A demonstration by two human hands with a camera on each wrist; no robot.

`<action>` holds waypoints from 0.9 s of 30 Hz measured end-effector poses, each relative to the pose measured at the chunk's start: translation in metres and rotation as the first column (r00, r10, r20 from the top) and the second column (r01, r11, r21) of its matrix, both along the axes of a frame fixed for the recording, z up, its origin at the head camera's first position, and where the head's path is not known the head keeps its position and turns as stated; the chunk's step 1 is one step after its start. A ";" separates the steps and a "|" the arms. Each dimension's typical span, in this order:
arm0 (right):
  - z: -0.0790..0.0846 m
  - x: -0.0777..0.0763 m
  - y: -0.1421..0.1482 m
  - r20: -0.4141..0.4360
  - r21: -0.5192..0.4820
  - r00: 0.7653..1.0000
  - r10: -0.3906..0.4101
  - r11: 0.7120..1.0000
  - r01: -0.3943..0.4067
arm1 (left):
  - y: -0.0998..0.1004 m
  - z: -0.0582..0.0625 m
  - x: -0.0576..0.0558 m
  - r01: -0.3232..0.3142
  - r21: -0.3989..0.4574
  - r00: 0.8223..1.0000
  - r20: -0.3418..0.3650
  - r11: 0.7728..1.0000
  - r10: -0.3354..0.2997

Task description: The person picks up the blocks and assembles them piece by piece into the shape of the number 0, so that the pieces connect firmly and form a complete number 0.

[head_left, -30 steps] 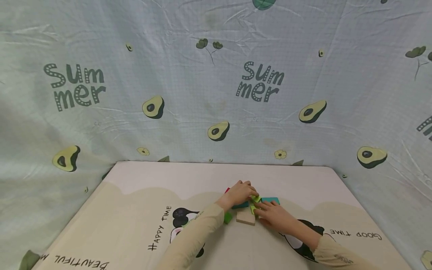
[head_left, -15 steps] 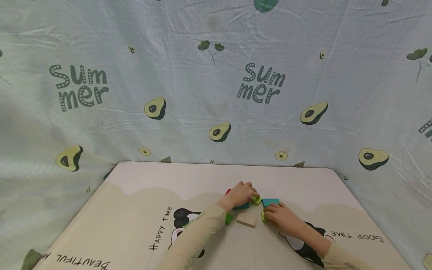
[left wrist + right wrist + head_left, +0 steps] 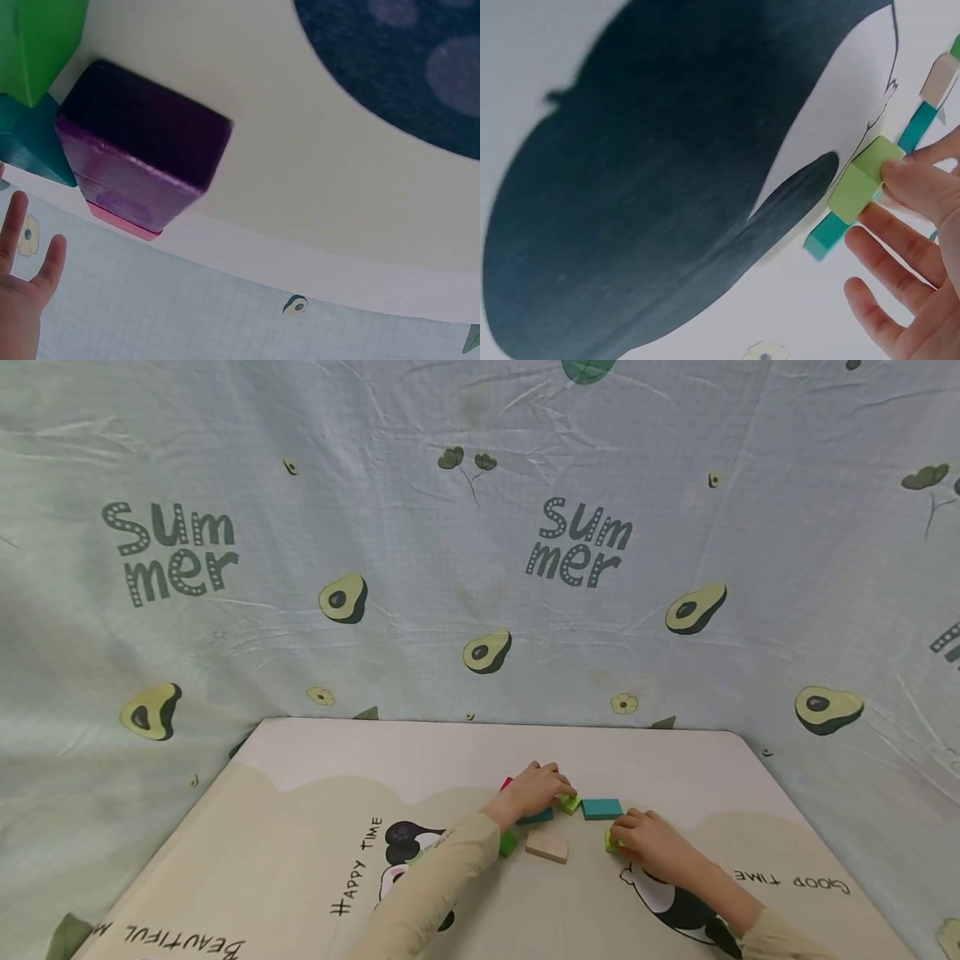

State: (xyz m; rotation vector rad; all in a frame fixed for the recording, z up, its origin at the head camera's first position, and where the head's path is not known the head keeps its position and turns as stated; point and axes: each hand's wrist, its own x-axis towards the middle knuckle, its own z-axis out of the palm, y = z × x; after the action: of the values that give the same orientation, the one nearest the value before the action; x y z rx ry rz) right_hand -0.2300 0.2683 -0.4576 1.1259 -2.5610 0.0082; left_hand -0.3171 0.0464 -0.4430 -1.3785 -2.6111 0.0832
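In the head view my left hand (image 3: 528, 793) reaches over several blocks, its bent fingertips on a lime green block (image 3: 571, 804). The thumb is hidden there; the left wrist view catches only part of this hand (image 3: 24, 285), with two fingers stretched out. My right hand (image 3: 660, 847) pinches another lime green block (image 3: 611, 841). Seen from the right wrist, that two-toned lime block (image 3: 864, 180) sits between thumb and fingers, the other fingers spread. A teal block (image 3: 602, 809) lies flat between both hands, touching neither.
A plain wooden block (image 3: 547, 846) and a green block (image 3: 507, 844) lie nearer the body. Under the left hand is another teal block (image 3: 536, 817). The left wrist view shows a purple block (image 3: 142, 142) against a pink one (image 3: 124, 220). A printed curtain (image 3: 420, 610) backs the table.
My right hand has drawn its lime green block away to the right, apart from the other lime block and past the wooden one. My left hand has stayed in place.
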 end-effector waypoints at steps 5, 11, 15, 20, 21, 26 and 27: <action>0.003 0.000 0.009 -0.017 -0.004 0.999 -0.033 0.999 0.033 | 0.000 0.000 -0.001 0.002 0.009 1.000 0.012 1.000 -0.002; 0.007 -0.004 0.020 0.019 -0.009 0.996 -0.089 0.996 0.089 | -0.001 -0.001 -0.001 0.008 0.012 1.000 0.007 1.000 -0.008; 0.008 -0.009 0.028 0.067 -0.034 0.992 -0.111 0.993 0.113 | -0.001 -0.001 0.000 0.006 0.017 1.000 0.012 1.000 -0.006; 0.009 -0.014 0.032 0.102 -0.057 0.983 -0.153 0.986 0.159 | -0.001 0.000 0.001 0.007 0.021 1.000 0.008 1.000 -0.007; 0.009 -0.015 0.033 0.108 -0.057 0.981 -0.163 0.984 0.170 | -0.001 0.000 0.001 0.007 0.022 1.000 0.008 1.000 -0.007; 0.010 -0.022 0.033 0.166 -0.047 0.956 -0.242 0.966 0.253 | -0.001 0.000 0.001 0.007 0.023 1.000 0.006 1.000 -0.007; 0.011 -0.023 0.033 0.180 -0.051 0.951 -0.253 0.963 0.266 | -0.001 0.000 0.001 0.006 0.024 1.000 0.005 1.000 -0.006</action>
State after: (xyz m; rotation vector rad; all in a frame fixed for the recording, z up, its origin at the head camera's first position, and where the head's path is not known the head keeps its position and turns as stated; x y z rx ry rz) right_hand -0.2535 0.3009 -0.4468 0.7837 -2.8181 0.1427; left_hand -0.3161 0.0452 -0.4429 -1.3797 -2.6033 0.0473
